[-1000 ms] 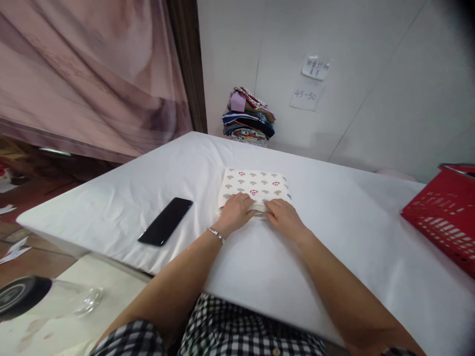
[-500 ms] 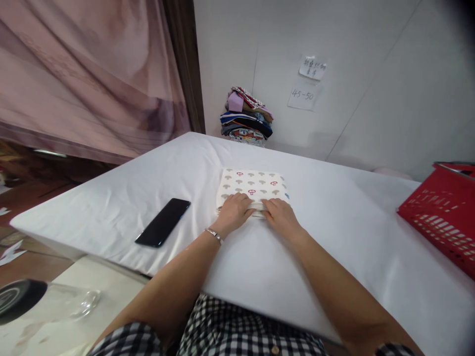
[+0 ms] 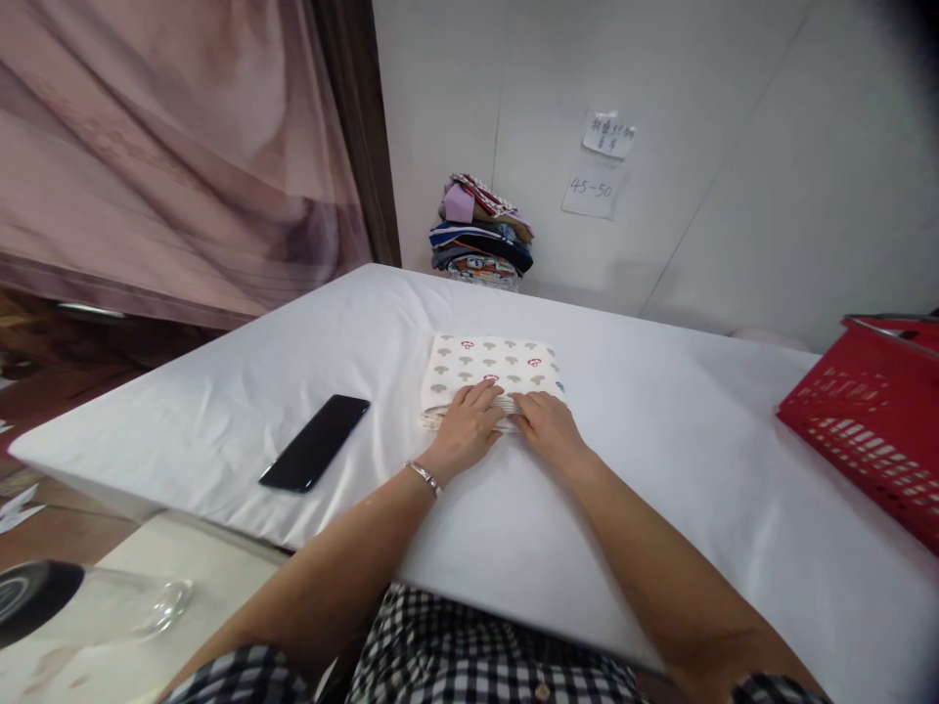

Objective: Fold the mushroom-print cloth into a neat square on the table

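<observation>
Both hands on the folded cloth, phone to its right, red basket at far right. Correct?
Wrong side: the head view shows the phone left of the folded cloth. The rest stands: left hand and right hand on the cloth, red basket at far right.

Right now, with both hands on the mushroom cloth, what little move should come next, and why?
Perhaps gently smooth the near edge of the folded cloth: its layers look slightly apart beside the left hand, and the right hand is on that edge too.
</observation>
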### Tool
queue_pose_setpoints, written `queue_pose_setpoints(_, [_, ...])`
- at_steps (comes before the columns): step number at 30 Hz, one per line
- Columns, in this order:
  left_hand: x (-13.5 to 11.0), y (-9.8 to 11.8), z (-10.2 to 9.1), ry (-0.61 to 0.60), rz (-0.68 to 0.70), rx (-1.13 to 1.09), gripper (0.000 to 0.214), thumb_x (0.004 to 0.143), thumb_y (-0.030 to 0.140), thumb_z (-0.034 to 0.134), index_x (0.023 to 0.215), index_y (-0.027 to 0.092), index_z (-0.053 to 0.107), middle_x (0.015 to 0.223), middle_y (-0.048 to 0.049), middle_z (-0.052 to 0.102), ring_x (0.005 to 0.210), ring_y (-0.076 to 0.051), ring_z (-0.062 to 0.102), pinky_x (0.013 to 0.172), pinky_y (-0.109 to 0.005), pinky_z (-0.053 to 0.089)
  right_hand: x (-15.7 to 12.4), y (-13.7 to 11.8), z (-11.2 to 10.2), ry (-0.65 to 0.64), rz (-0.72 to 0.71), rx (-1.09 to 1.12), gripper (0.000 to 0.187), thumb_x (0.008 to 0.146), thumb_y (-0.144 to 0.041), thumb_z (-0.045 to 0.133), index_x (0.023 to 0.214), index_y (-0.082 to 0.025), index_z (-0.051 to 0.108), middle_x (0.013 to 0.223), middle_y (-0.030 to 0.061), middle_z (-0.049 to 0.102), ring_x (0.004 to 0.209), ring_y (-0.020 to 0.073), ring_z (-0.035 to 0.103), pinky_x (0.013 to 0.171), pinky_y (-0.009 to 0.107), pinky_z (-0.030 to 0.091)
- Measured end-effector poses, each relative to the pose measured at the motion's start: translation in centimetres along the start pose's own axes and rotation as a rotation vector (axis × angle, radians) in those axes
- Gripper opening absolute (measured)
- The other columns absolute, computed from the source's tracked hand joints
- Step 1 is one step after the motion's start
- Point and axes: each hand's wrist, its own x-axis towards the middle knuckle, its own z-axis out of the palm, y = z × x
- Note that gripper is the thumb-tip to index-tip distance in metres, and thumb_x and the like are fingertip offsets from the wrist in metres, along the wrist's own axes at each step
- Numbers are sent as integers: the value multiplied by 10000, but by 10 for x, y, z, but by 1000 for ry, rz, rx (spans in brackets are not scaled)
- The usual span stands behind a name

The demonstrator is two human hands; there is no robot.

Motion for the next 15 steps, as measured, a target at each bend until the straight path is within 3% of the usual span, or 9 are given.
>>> queue_pose_setpoints(8, [1, -6, 7, 14, 9, 29, 166, 837, 156, 497, 720, 185, 612, 1155, -63, 557, 1225, -243, 388, 927, -412, 371, 1, 0, 2, -7, 15, -28, 274, 902, -282, 438, 1150, -185, 503, 943, 55, 606, 858, 189, 516, 717, 280, 333])
queue_pose_setpoints(15, [0, -10, 8, 80, -1, -20, 184, 861, 190, 462, 735, 185, 595, 1104, -61, 579, 1131, -219, 458, 917, -394, 375, 0, -2, -2, -13, -1, -12, 289, 892, -273, 433, 1160, -189, 503, 938, 52, 597, 850, 187, 507, 714, 280, 332])
